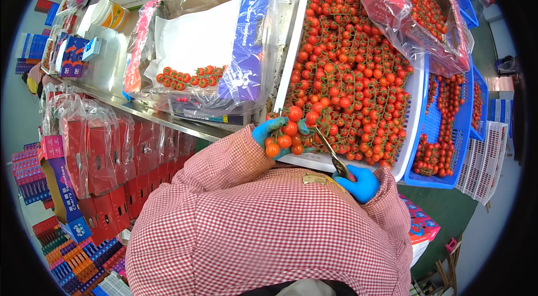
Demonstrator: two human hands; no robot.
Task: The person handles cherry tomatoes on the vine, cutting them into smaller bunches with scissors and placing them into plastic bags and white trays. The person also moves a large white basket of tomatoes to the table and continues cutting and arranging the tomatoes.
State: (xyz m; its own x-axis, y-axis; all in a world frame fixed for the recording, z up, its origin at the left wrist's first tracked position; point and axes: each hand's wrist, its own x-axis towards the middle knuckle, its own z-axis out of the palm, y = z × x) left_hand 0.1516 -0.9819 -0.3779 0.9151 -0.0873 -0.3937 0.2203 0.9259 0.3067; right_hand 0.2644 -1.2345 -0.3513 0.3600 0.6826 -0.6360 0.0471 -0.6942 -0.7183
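Observation:
My left hand (269, 130), in a blue glove, holds a truss of cherry tomatoes (290, 129) at the near left corner of a white plastic crate (290, 81). That crate is heaped with red cherry tomatoes on the vine (349, 73). In my blue-gloved right hand (361, 183) is a pair of snips (334, 155), its blades reaching up to the held truss. Whether the blades touch a stem I cannot tell. To the left, a plastic-wrapped carton (248, 44) lined with white paper (193, 39) has a row of tomatoes (191, 77) along its near side.
The carton sits on a scale (210, 117) on a metal table (168, 117). Blue crates (456, 144) with tomatoes stand at the right, beneath a red wrapped carton (454, 54). Bagged red cartons (105, 153) fill the lower left. A white tub (110, 13) stands behind.

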